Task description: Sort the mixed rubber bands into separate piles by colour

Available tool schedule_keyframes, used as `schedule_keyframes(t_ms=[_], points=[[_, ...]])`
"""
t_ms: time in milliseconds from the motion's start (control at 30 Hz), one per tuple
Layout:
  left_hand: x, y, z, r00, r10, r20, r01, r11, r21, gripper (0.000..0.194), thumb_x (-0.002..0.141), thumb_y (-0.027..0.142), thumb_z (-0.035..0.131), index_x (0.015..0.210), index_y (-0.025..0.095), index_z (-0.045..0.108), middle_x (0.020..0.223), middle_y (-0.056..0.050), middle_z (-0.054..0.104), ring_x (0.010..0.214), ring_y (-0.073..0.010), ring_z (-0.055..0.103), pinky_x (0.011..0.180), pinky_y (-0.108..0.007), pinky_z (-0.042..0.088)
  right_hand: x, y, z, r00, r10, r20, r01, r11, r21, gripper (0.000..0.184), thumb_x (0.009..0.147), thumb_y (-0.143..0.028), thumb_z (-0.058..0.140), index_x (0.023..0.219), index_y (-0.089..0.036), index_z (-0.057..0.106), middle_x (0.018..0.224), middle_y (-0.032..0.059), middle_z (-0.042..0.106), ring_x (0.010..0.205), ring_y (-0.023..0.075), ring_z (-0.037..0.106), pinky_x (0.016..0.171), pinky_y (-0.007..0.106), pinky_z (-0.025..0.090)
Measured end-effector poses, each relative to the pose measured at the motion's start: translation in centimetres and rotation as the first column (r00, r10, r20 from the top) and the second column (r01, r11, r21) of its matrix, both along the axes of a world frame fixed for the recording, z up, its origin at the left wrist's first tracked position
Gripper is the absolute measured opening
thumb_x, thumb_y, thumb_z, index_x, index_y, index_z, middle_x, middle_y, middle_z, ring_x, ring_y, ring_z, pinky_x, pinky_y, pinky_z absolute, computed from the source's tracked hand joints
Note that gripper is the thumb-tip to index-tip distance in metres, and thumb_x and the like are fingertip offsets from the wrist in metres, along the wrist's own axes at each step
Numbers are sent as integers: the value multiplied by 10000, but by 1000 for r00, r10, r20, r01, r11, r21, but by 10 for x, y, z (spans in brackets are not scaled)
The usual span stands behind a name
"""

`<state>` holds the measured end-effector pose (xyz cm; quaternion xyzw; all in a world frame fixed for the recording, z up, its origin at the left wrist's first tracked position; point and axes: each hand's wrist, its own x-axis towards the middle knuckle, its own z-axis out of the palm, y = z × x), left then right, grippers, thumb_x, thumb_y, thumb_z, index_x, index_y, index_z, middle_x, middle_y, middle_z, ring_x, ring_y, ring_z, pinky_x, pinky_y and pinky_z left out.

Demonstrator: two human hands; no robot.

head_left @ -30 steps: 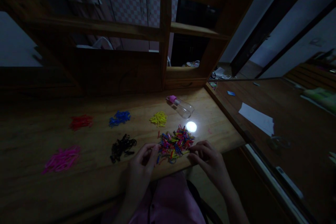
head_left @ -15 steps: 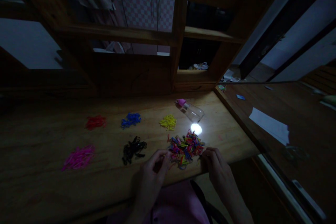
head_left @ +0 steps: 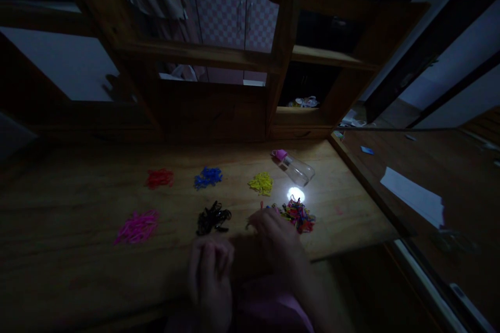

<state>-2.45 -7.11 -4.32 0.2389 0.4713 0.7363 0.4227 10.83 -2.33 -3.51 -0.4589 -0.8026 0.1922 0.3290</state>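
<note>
A mixed pile of small, thin looped pieces (head_left: 300, 217) in several colours lies near the table's front edge. My right hand (head_left: 275, 234) reaches across the left part of this pile and hides some of it. Its fingers are pinched, with a small dark looped piece (head_left: 248, 224) at their tips, slightly blurred. Just in front of the black pile (head_left: 212, 218), my left hand (head_left: 211, 270) is closed with curled fingers; what it holds, if anything, is hidden. Sorted by colour, there are also pink (head_left: 137, 227), red (head_left: 159, 178), blue (head_left: 208, 177) and yellow (head_left: 261, 183) piles.
A clear bottle with a pink cap (head_left: 296, 167) lies behind the mixed pile, beside a bright spot of light (head_left: 296, 194). Wooden shelving (head_left: 219, 112) rises along the table's back. To the right, white paper sheets (head_left: 412, 195) lie on a brown surface.
My right hand has moved left from the mixed pile's right side and now covers its left part. My left hand has drawn back from the pile and curled closed. The view has shifted left.
</note>
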Motion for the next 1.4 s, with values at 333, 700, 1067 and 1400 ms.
schedule_keyframes(t_ms=[333, 700, 1067, 1400], points=[[-28, -6, -8, 905, -108, -411, 21, 977, -210, 220, 897, 402, 573, 829, 196, 611, 646, 16, 532, 581, -125, 493, 534, -204, 422, 12, 19, 6, 997, -58, -46, 59, 998, 33, 279, 913, -154, 548, 1147, -266, 651, 1231, 105, 606, 1149, 247, 556, 949, 420, 483], [-4, 3, -19, 344, -501, -794, 538, 798, -271, 188, 935, 249, 506, 971, 270, 689, 980, -20, 752, 899, -179, 706, 842, -259, 542, 79, 18, -8, 973, -116, 199, 109, 993, 48, 228, 795, -187, 721, 1012, -255, 700, 1180, 101, 620, 1107, 293, 543, 904, 471, 464], [-8, 5, -18, 325, -584, -744, 536, 762, -364, 186, 949, 273, 491, 963, 287, 677, 994, 5, 749, 920, -168, 704, 833, -231, 534, 77, 31, -10, 982, -112, 154, 129, 986, -103, 148, 836, -79, 633, 862, -224, 644, 1076, 66, 608, 1011, 238, 549, 887, 413, 434], [-10, 11, -8, 332, -639, -694, 520, 738, -431, 215, 963, 298, 472, 936, 271, 683, 942, 26, 750, 866, -132, 704, 793, -178, 523, 87, 28, 9, 990, -49, -135, 15, 969, -246, 66, 937, -237, 543, 946, -218, 606, 1153, 88, 584, 1092, 221, 570, 920, 352, 471]])
